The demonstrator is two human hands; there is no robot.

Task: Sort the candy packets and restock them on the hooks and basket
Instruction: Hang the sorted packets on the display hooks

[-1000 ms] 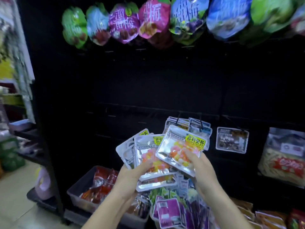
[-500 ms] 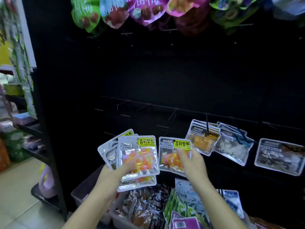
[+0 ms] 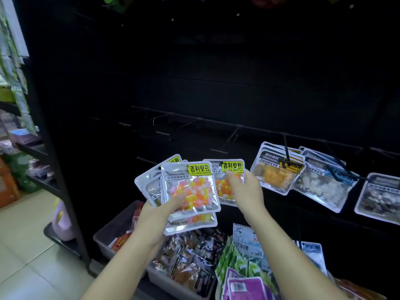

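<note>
My left hand (image 3: 160, 215) grips a fanned stack of silver candy packets (image 3: 190, 189) with yellow labels and pink, orange and white sweets, its thumb pressed on the front one. My right hand (image 3: 244, 187) holds a single matching packet (image 3: 225, 169) just to the right, up against the black display wall. Bare black hooks (image 3: 184, 126) jut from the rail above and left of the packets. Further right, silver packets of orange sweets (image 3: 275, 176) and white sweets (image 3: 320, 187) hang on hooks.
Grey bins (image 3: 112, 226) below hold red and dark snack packets (image 3: 190, 260). Green and purple packets (image 3: 242, 276) fill the lower right. A dark-filled packet (image 3: 381, 198) hangs at far right. A black rack post (image 3: 58, 161) and a pink bottle (image 3: 61, 221) stand at left on the tiled floor.
My right hand has moved the single packet rightward, away from the stack, and stood it upright near the hook rail. The view has tilted down, hiding the top row of bags.
</note>
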